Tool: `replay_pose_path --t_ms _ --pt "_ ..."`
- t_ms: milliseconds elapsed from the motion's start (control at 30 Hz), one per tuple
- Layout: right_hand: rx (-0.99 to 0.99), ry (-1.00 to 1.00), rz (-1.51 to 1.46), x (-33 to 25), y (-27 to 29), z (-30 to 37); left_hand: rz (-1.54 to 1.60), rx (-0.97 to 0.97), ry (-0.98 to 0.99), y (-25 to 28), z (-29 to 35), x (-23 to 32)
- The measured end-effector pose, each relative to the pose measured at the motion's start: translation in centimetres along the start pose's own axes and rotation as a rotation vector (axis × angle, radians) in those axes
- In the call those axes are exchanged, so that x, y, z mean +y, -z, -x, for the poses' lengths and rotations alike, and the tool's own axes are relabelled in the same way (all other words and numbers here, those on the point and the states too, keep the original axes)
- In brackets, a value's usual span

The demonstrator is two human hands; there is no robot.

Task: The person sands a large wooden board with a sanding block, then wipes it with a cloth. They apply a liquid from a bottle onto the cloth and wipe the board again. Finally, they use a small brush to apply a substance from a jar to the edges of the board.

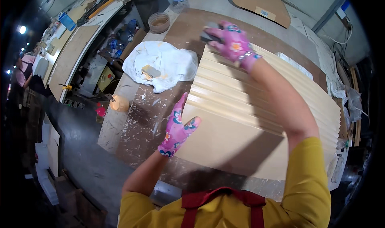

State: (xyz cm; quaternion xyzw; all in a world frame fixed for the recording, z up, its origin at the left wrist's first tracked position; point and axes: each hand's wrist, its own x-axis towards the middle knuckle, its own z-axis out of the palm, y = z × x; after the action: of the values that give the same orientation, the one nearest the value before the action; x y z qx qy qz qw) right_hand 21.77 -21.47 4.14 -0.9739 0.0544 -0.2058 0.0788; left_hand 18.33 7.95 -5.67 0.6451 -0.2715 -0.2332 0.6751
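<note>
A cream-coloured panel lies before me, flat along its near part and ridged across its far part. My right hand, in a pink flowered glove, grips a dark grey sanding block at the panel's far left corner. In a matching glove, my left hand lies against the panel's left edge with fingers stretched out and thumb spread over the flat part. Left of the panel, a crumpled white cloth bears a worn sanding sponge with a greyish top.
Behind the cloth stand a round plastic tub and a clear blue-tinted bottle. An orange-tinted jar sits at the table's left edge. Flat cardboard lies at the back. Far left, another person stands by a bench.
</note>
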Motion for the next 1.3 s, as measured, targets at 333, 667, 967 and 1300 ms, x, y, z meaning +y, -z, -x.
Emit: replay_pose_path --t_ms 333,667,967,1300 --pt "0.019 -0.145 0.041 2.9 2.6 3.9 -0.057 -0.020 -0.007 0.0 -0.3 -0.5" --pt "-0.022 -0.388 0.157 9.9 5.3 4.7 0.015 -0.010 0.003 0.0 -0.1 -0.4" --pt "0.151 -0.226 0.069 6.8 3.3 8.4 0.010 0.017 -0.006 0.1 0.1 -0.1" --pt "0.187 -0.099 0.029 4.0 6.9 14.3 -0.324 0.025 -0.055 1.4 1.0 -0.9"
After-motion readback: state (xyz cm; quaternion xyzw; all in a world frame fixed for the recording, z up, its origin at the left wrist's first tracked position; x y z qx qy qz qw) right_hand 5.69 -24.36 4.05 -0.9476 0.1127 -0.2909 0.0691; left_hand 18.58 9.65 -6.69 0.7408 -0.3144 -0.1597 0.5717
